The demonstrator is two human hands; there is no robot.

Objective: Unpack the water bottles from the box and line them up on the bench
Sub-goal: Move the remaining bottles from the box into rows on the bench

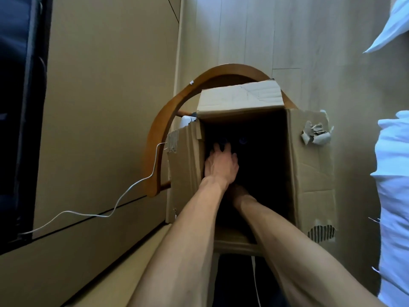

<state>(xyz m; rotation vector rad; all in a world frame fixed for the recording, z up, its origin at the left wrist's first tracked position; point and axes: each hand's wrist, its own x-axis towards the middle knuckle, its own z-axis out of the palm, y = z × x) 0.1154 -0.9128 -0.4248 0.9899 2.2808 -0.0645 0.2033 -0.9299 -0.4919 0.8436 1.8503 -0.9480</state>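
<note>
An open cardboard box (309,173) stands on a wooden chair, and its inside is very dark. Two faint round bottle tops (243,140) show deep in the box; the bottles themselves are lost in shadow. My left hand (221,165) reaches down into the box along its left wall. Its fingers are spread and their tips vanish in the dark near a bottle top. My right hand (238,193) is inside the box too, under my left wrist and mostly hidden.
The chair's curved wooden back (155,138) arcs round the box's far and left sides. A white cable (124,196) runs from the box's left flap across the beige panel at left. White bedding (394,173) lies at the right edge. Pale wood floor (287,41) lies beyond.
</note>
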